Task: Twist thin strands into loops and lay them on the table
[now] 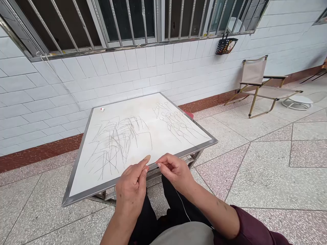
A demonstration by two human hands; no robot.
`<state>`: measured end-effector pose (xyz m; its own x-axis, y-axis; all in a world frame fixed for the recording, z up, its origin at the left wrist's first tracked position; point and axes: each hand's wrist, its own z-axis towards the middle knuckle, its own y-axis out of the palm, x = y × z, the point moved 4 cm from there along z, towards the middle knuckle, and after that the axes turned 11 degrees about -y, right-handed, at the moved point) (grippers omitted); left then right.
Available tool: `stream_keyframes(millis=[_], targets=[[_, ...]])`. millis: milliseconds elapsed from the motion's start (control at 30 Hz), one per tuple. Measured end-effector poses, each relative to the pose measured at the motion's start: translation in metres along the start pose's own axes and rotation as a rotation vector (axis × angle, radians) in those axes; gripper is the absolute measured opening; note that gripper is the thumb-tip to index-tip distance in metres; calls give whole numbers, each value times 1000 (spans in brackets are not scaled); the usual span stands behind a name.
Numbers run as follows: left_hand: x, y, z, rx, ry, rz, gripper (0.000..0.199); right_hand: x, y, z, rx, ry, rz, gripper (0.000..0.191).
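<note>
My left hand point(132, 182) is closed in a pinch at the near edge of the white-topped table point(143, 102). A tan covering point(147, 158) wraps one of its fingertips. Just to the right, my right hand point(176, 172) pinches with thumb and forefinger, its tips close to the left hand's. Whatever lies between the fingers is too fine to make out. Many thin dark strands point(120, 136), some bent, lie in a loose heap on the tabletop's left half. Strands with looped ends point(178, 126) are spread on the right half.
A small white and red object point(102, 109) sits at the table's far left corner. Behind stands a white brick wall point(143, 73) with a barred window. A folding chair point(255, 81), a round white stool point(297, 101) and a hanging black basket point(226, 46) are to the right.
</note>
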<state>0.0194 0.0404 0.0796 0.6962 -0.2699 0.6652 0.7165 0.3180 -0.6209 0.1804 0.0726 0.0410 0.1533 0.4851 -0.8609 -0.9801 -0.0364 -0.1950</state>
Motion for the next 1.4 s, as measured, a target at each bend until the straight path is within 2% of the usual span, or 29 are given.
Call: stream_keyframes(millis=[133, 233, 300, 433, 567, 733, 967, 1167, 1400], targets=[[-20, -10, 2, 28, -144, -29, 31, 18, -10, 8, 82, 82, -31, 14], [-54, -18, 4, 137, -311, -35, 33, 39, -20, 26, 164, 122, -58, 17], [-79, -19, 4, 173, -401, -38, 37, 58, -20, 43, 145, 176, -36, 20], [-117, -7, -1, 103, -490, -68, 39, 98, -3, 81, 70, 273, -38, 18], [-137, -1, -10, 93, -562, -134, 43, 129, 29, 108, 10, 308, -66, 11], [-154, -1, -15, 71, -591, -184, 43, 158, 62, 128, -69, 359, -132, 8], [-167, 13, -17, 62, -603, -265, 38, 182, 75, 141, -182, 391, -276, 12], [-164, 30, -18, -6, -577, -313, 34, 186, 79, 143, -255, 369, -431, 21], [-149, 45, -14, -40, -495, -301, 30, 176, 79, 153, -336, 278, -626, 26]])
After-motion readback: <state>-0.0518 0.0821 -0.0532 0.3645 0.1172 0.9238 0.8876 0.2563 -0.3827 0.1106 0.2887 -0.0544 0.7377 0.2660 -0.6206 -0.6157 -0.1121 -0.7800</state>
